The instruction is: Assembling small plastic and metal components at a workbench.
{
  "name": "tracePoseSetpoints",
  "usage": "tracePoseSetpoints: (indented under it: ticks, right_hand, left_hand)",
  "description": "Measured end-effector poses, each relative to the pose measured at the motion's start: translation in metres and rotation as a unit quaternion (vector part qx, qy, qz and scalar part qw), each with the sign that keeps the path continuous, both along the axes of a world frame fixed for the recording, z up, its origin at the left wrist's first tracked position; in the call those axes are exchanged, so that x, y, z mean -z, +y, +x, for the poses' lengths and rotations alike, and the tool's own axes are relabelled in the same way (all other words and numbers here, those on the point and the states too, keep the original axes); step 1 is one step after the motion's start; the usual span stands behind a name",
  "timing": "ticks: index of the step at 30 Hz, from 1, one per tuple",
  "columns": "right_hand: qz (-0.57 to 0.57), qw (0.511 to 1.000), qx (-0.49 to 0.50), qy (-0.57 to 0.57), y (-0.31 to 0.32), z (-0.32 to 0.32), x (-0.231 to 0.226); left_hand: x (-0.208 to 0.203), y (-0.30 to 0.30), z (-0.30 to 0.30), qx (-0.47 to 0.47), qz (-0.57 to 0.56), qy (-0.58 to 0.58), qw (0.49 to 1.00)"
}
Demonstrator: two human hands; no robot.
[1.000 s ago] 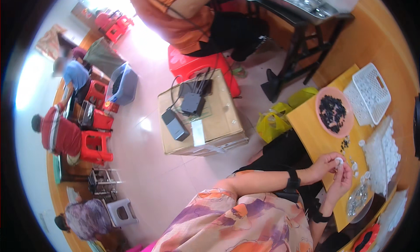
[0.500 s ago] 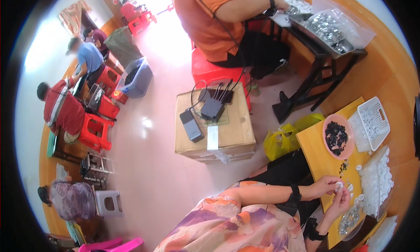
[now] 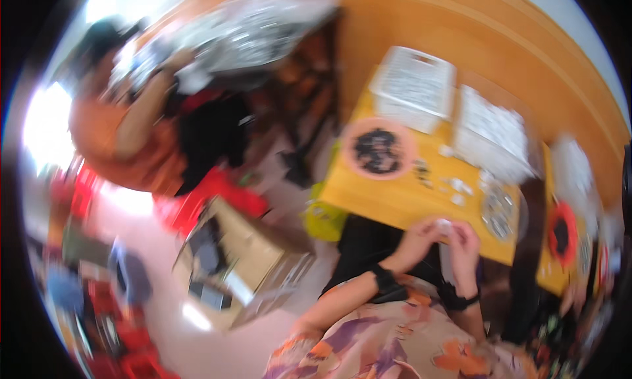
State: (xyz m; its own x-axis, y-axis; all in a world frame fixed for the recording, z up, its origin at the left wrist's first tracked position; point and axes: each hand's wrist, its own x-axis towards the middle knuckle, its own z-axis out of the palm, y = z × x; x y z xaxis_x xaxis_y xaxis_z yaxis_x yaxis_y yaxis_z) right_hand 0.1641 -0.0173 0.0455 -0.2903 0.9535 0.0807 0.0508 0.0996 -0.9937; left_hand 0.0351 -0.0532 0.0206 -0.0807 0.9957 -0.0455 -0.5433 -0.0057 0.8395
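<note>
My left hand (image 3: pixel 417 243) and my right hand (image 3: pixel 464 244) meet at the near edge of the yellow table (image 3: pixel 368 198). Their fingertips are pinched together around a small white round piece (image 3: pixel 444 226), partly covered by the fingers and smeared by motion. Just beyond the hands lie several loose white pieces (image 3: pixel 458 188). Small dark parts (image 3: pixel 422 173) are scattered beside a pink bowl (image 3: pixel 351 139) of black parts. Close to my right hand sits a pile of shiny silver parts (image 3: pixel 498 211) in a clear shallow container.
A white basket (image 3: pixel 407 109) and a tub of white pieces (image 3: pixel 490 125) stand at the table's back. To the left are a cardboard box (image 3: pixel 270 260) carrying dark devices and a person in orange (image 3: pixel 135 142). Another table with a red bowl (image 3: pixel 570 248) is at right.
The whole view has swung to the right, so the table and my hands now appear nearer the middle. Both hands still pinch the white round piece together.
</note>
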Motion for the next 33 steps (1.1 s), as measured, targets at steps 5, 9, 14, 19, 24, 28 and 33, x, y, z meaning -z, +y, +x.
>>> tracePoseSetpoints:
  ticks: [5, 9, 14, 19, 24, 28, 33]
  right_hand:
    - [0.055, 0.996, 0.046, -0.062, 0.013, -0.011, -0.002]
    - [0.057, 0.991, 0.089, -0.080, 0.021, -0.027, -0.025]
    - [0.095, 0.993, -0.004, 0.066, 0.010, -0.045, -0.075]
    - [0.354, 0.897, -0.222, 0.146, -0.013, -0.013, -0.154]
    - [0.493, 0.742, -0.391, 0.229, -0.041, 0.022, -0.202]
    - [0.488, 0.714, -0.389, 0.317, -0.054, 0.038, -0.211]
    - [0.468, 0.752, -0.310, 0.345, -0.095, 0.070, -0.207]
  left_hand:
    - [-0.002, 0.012, -0.028, -0.050, -0.072, 0.020, 0.996]
    - [-0.006, 0.022, -0.050, -0.012, -0.082, 0.028, 0.996]
    - [0.022, 0.031, -0.061, -0.028, -0.090, -0.018, 0.995]
    - [0.028, 0.029, -0.069, 0.050, -0.086, -0.053, 0.994]
    - [0.028, 0.033, -0.074, 0.043, -0.065, -0.047, 0.996]
    - [0.033, 0.031, -0.080, 0.015, -0.065, -0.032, 0.997]
    - [0.029, 0.018, -0.081, -0.091, -0.058, 0.010, 0.994]
